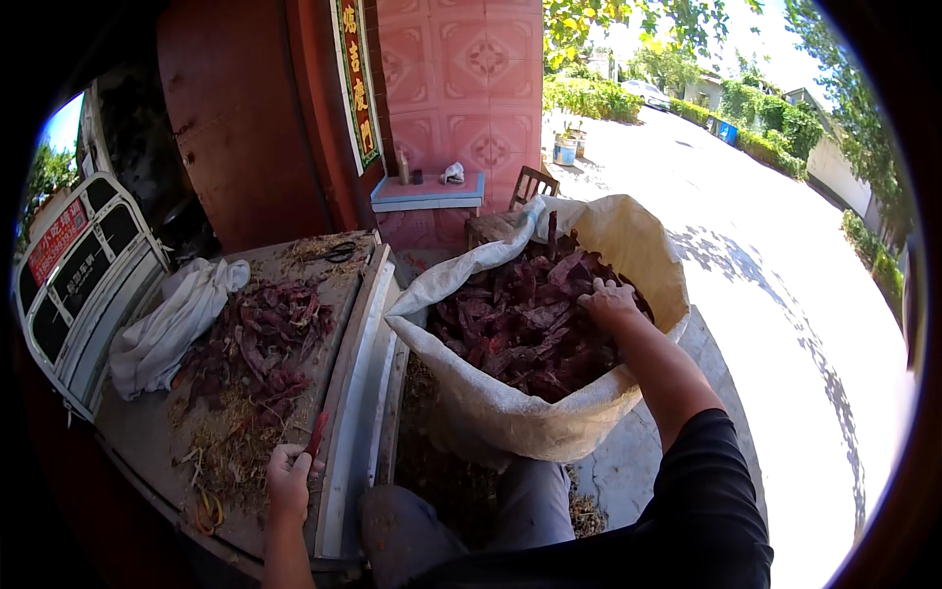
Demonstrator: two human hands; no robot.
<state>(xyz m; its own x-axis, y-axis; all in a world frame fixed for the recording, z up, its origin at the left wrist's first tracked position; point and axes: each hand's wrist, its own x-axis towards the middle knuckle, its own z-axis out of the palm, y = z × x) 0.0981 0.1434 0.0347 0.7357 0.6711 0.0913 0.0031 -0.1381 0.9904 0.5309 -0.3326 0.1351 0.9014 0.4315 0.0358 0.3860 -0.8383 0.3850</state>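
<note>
My left hand (288,479) is closed around a red dried chili pepper (317,433), held upright near the edge of the truck bed. My right hand (608,298) reaches into a large white woven sack (530,429), its fingers bent down on the dark red dried chilies (520,319) that fill it. Some fingertips are hidden among the pods. On the truck bed, beyond my left hand, lies a loose heap of dried chilies (260,344) with a litter of stems and bits around it.
A crumpled white cloth sack (177,319) lies left of the heap, and black scissors (339,252) rest at the bed's far end. The metal side panel (353,393) stands between bed and sack. Behind are a small ledge (428,193) and a wooden chair (532,187).
</note>
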